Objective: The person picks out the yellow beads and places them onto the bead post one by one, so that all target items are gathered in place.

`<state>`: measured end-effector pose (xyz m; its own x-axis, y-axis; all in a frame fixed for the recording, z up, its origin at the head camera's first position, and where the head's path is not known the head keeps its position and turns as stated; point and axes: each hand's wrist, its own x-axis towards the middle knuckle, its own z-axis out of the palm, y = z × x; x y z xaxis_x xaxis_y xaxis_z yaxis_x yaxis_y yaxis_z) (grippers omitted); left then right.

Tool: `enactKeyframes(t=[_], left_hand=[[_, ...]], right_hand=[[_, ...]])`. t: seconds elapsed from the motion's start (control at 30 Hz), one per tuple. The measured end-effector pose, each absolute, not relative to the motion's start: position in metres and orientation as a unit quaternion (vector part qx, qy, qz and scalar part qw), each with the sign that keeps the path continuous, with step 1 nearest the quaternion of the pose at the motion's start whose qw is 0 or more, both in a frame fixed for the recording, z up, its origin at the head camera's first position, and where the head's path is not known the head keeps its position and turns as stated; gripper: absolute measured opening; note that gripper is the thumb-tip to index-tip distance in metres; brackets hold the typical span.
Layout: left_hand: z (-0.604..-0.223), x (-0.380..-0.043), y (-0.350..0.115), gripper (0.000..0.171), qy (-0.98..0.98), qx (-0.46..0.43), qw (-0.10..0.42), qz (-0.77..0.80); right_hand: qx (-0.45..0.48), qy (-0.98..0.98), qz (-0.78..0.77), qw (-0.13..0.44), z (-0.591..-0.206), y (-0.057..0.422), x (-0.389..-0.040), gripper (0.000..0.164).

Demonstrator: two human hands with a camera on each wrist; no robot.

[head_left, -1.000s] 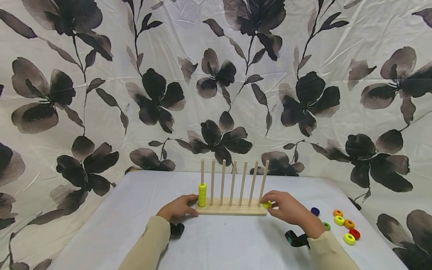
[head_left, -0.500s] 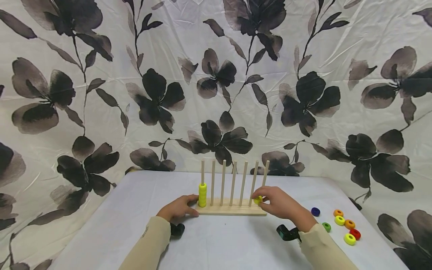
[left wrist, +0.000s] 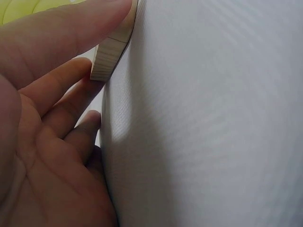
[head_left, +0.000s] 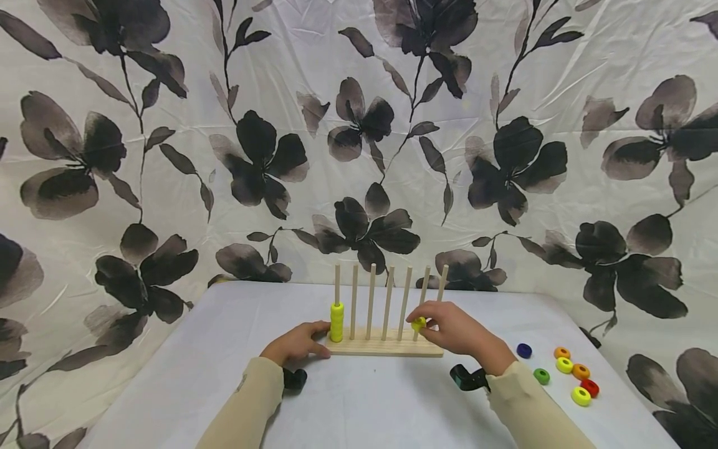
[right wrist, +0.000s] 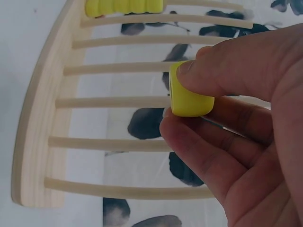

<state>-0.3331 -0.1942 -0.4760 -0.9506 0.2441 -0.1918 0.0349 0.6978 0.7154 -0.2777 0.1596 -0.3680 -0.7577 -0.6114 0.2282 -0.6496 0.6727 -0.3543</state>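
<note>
A wooden peg rack with several upright pegs stands on the table. My left hand grips the left end of its base; in the left wrist view the thumb lies along the wood with a finger behind it. Yellow rings are stacked on the leftmost peg; the other pegs carry none. Between thumb and fingers my right hand pinches one yellow ring, held in front of the pegs toward the rack's right side. In the right wrist view this ring overlaps a middle peg.
To the right on the white table lie loose rings: a blue one, a green one, a red one, plus orange and yellow ones. A floral cloth hangs behind the table.
My right hand has moved left and slightly up with the yellow ring, from the rightmost peg past the one beside it. My left hand stays on the base.
</note>
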Motion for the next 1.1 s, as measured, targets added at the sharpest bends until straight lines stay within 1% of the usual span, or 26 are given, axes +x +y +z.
enactKeyframes(t=[0.1,0.4,0.67,1.1], left_hand=[[-0.476,-0.333,-0.194,0.078,0.911,0.074,0.137,0.382],[-0.476,-0.334,-0.194,0.078,0.909,0.071,0.139,0.387],[-0.478,-0.336,-0.194,0.078,0.912,0.077,0.134,0.38],[-0.477,-0.336,-0.194,0.081,0.909,0.066,0.146,0.385]], right_hand=[[0.35,-0.912,0.21,0.047,-0.366,0.157,-0.28,0.023],[0.373,-0.904,0.196,0.079,-0.362,0.149,-0.284,0.022],[0.377,-0.903,0.193,0.073,-0.357,0.143,-0.284,0.023],[0.399,-0.89,0.199,0.093,-0.35,0.126,-0.287,0.022]])
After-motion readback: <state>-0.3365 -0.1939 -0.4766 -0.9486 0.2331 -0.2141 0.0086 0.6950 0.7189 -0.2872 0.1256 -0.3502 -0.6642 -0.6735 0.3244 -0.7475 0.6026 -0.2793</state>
